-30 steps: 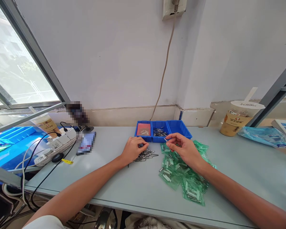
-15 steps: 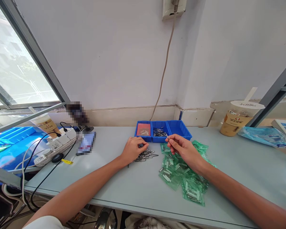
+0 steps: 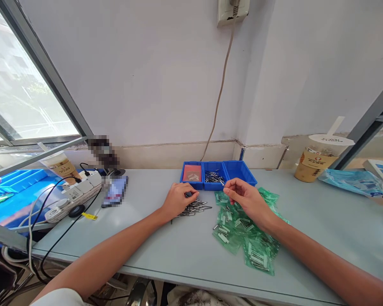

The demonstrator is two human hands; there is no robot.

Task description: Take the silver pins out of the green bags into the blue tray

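Note:
My left hand rests over the left side of a pile of small metal pins on the table, its fingers curled together; what lies in them is hidden. Between thumb and forefinger, my right hand pinches a thin metal pin, just in front of the blue bins. Many like pieces fill the middle blue bin. The left bin has a reddish insert with small pale pieces. Below my right hand lie green plastic bags with metal pins and white strips inside.
The right blue bin adjoins the middle one. A drink cup and a blue packet stand at the right. On the left are a phone, a power strip with cables, and another cup.
The fingers of my right hand have shifted slightly around the thin metal pin. My left hand looks unmoved over the pile.

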